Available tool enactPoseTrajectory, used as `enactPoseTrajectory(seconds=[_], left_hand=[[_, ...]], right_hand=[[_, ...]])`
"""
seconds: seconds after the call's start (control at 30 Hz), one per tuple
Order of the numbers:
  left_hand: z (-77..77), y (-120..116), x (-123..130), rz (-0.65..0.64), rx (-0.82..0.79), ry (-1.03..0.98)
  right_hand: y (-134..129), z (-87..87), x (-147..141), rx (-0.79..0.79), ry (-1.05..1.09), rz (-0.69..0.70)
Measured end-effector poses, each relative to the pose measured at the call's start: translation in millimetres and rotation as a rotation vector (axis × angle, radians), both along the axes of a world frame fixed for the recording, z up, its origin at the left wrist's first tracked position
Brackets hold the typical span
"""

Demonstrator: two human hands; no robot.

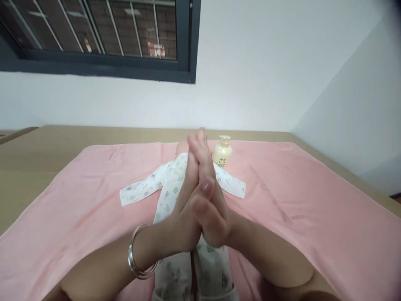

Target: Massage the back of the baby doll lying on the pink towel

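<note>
My left hand [187,213] and my right hand [217,219] are pressed palm to palm in the middle of the view. Their fingers are stretched out and point away from me, with the thumbs crossed on the near side. A silver bangle [133,255] circles my left wrist. Below and behind the hands lies a baby-sized figure in a white printed outfit [166,200], its sleeves spread sideways. My hands mostly hide its head, and I cannot tell whether it is a doll. Just beyond the right sleeve stands a pale yellow pump bottle [222,152].
A pink blanket [275,209] with some wrinkles lies under the figure, over a tan surface [62,142]. White wall [250,67] rises at the back and right. A dark-framed window [125,69] with bars is at upper left.
</note>
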State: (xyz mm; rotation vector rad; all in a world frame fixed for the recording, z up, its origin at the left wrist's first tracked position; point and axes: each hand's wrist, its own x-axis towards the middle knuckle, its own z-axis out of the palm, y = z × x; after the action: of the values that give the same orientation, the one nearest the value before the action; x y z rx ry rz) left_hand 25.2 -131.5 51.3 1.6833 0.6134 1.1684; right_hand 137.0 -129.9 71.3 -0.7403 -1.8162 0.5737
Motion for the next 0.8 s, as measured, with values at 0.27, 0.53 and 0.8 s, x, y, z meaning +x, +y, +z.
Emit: enactPoseTrajectory(seconds=[0.27,0.53,0.8], left_hand=[[38.7,73,89,-0.077,-0.595,-0.515],[67.9,150,101,-0.020,-0.851,-0.562],[40.7,162,89,-0.097,-0.912,-0.599]], right_hand=[[57,14.8,22,-0.303,0.283,-0.404],[96,19.1,78,-0.242,-0.190,-0.405],[128,-9.1,88,-0.289,-0.582,-0.623]])
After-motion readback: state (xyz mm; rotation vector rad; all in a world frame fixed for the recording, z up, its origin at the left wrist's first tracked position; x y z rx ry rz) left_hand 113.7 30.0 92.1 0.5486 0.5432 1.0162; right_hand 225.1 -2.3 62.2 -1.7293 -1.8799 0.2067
